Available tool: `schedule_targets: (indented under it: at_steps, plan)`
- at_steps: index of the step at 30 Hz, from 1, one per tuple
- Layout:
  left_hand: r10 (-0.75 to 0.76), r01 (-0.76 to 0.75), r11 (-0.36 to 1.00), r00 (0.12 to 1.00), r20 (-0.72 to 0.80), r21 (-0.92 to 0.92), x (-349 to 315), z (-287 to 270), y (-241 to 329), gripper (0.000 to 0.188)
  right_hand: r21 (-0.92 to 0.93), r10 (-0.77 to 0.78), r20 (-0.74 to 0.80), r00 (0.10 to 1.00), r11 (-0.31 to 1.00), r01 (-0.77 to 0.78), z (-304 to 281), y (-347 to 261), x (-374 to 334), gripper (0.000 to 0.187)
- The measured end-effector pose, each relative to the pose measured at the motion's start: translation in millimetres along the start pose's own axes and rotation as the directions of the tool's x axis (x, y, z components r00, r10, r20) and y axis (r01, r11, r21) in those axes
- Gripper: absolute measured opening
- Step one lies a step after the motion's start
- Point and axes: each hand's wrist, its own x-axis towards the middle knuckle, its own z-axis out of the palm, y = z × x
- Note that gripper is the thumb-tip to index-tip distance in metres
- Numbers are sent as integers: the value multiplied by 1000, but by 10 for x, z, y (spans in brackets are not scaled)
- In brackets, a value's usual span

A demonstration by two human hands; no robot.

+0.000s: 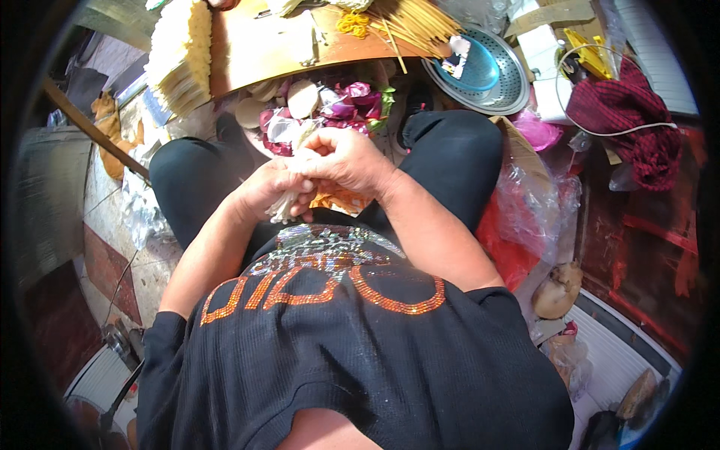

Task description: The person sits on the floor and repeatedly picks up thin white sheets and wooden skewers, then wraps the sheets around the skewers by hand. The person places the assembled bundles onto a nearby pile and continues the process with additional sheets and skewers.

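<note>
The left hand (266, 191) is closed around a small bundle of pale strips (283, 210), while the right hand (346, 159), just above it, pinches their upper ends. A loosened grip could likely let strips slide into the lap. The bundle's long axis runs steeply, free ends pointing down toward the person.

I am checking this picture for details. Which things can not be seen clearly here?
Head view only:
- Pale bundle: mostly covered by the left hand and right hand; its kind is unclear.
- Orange piece: hidden under the right hand.
- Stack of pale sheets: cut off by the top edge.
</note>
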Motion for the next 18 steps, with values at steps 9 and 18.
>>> schedule_targets:
  at_steps: [9, 18]
  plan:
    - [6, 0, 989, 999, 40, -145, 56, -45, -57, 16, -143, -123, -74, 990, 984, 111, 18, -3, 44, 21]
    - [71, -68, 980, 997, 13, -185, 110, -109, -81, 17, -218, -246, -115, 962, 952, 217, 39, 33, 173, 17]
